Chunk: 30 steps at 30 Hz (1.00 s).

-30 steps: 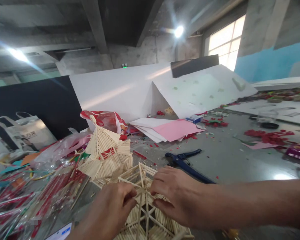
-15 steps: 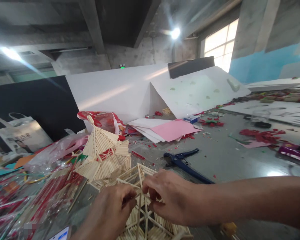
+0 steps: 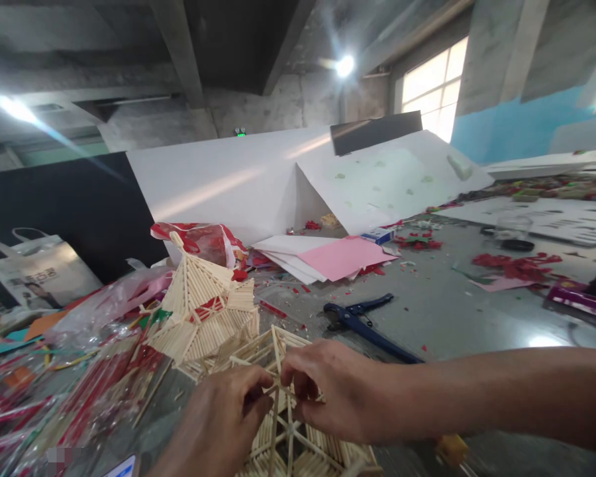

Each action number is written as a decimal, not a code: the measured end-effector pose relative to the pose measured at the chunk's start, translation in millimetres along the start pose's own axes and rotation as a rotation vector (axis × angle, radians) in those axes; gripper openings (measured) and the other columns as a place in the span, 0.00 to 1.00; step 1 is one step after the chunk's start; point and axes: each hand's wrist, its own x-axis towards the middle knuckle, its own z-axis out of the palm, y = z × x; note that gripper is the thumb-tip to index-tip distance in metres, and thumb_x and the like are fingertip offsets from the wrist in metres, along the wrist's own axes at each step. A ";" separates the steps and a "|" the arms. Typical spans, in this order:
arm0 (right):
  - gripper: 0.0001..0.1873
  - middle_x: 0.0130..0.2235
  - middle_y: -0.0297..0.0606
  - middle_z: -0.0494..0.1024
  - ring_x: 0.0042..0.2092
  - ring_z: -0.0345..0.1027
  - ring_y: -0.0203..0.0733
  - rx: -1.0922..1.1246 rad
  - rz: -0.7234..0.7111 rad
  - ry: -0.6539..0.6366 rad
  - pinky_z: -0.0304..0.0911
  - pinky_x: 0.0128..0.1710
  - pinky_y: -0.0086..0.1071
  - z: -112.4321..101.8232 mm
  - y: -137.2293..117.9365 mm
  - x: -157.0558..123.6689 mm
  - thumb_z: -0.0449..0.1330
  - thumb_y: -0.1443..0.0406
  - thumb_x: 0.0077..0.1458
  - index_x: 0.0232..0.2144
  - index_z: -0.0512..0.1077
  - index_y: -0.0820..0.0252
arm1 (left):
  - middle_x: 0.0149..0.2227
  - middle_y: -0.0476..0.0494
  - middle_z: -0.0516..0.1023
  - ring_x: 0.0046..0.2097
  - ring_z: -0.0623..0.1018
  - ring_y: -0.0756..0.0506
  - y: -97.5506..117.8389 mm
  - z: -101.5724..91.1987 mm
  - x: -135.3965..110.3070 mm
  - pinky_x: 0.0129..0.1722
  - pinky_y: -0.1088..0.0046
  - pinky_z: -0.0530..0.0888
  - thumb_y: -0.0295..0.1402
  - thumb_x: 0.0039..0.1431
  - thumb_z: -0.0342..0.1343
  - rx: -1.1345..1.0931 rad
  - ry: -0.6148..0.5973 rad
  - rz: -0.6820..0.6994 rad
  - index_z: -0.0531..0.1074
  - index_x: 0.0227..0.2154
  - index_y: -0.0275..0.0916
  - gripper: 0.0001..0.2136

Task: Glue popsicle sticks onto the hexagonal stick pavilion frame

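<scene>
Both my hands meet over a model frame of thin wooden sticks [image 3: 290, 430] at the bottom centre. My left hand [image 3: 223, 414] is closed, thumb and forefinger pinched at the sticks near the frame's raised joint. From the other side, my right hand [image 3: 335, 391] curls its fingers round the same joint, closed on the sticks; its fingertips are partly hidden. Right behind stands a pagoda-like roof model [image 3: 206, 301] of the same pale sticks, with red showing between them.
Blue-handled cutters [image 3: 362, 321] lie beyond my right hand. Plastic-wrapped red sticks [image 3: 87, 377] and a phone [image 3: 124, 466] are at the left. Pink paper [image 3: 345, 257] lies behind, before white boards [image 3: 218, 185]. A purple power strip [image 3: 583, 303] sits at the right.
The view has shifted very slightly. Both hands stay pinched at the same joint of the stick frame, with hardly any movement.
</scene>
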 end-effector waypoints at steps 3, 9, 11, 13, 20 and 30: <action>0.12 0.28 0.34 0.75 0.27 0.65 0.34 0.009 0.011 -0.016 0.55 0.25 0.25 -1.0 -0.4 0.2 0.55 0.68 0.41 0.33 0.69 0.61 | 0.27 0.51 0.75 0.30 0.71 0.50 0.5 0.6 -0.7 0.28 0.77 0.61 0.33 0.52 0.48 0.003 0.019 0.010 0.72 0.28 0.40 0.08; 0.13 0.29 0.35 0.75 0.29 0.67 0.35 0.022 -0.025 -0.005 0.57 0.26 0.25 1.9 2.0 -0.4 0.56 0.69 0.40 0.34 0.69 0.62 | 0.27 0.50 0.75 0.30 0.72 0.49 3.9 -6.5 -2.3 0.29 0.77 0.62 0.33 0.54 0.48 -0.010 0.023 0.029 0.72 0.31 0.40 0.08; 0.13 0.29 0.35 0.75 0.28 0.66 0.35 0.038 -0.029 0.008 0.57 0.26 0.25 3.4 2.8 -0.4 0.56 0.69 0.40 0.34 0.69 0.62 | 0.27 0.51 0.75 0.30 0.72 0.49 4.5 -10.6 -2.0 0.30 0.76 0.63 0.33 0.55 0.48 0.004 0.035 0.026 0.72 0.31 0.40 0.08; 0.13 0.29 0.34 0.75 0.28 0.66 0.34 0.048 -0.024 0.013 0.57 0.26 0.24 4.5 3.5 -0.2 0.56 0.69 0.40 0.34 0.68 0.61 | 0.29 0.50 0.75 0.32 0.72 0.49 3.4 -14.0 -0.8 0.32 0.76 0.64 0.34 0.56 0.48 0.027 0.049 0.052 0.72 0.32 0.41 0.08; 0.13 0.29 0.34 0.75 0.28 0.67 0.34 0.080 -0.008 0.010 0.57 0.26 0.24 7.7 6.8 -0.3 0.56 0.69 0.41 0.34 0.67 0.62 | 0.39 0.47 0.73 0.42 0.71 0.47 -5.8 -17.5 12.2 0.41 0.74 0.64 0.29 0.56 0.47 0.044 0.031 0.294 0.73 0.37 0.42 0.10; 0.13 0.27 0.32 0.75 0.26 0.66 0.33 0.072 0.004 0.032 0.54 0.23 0.23 6.0 5.0 -1.6 0.55 0.69 0.41 0.34 0.66 0.61 | 0.31 0.50 0.74 0.35 0.71 0.50 -7.3 -20.2 19.8 0.34 0.77 0.62 0.26 0.54 0.48 0.007 -0.037 0.296 0.74 0.29 0.41 0.09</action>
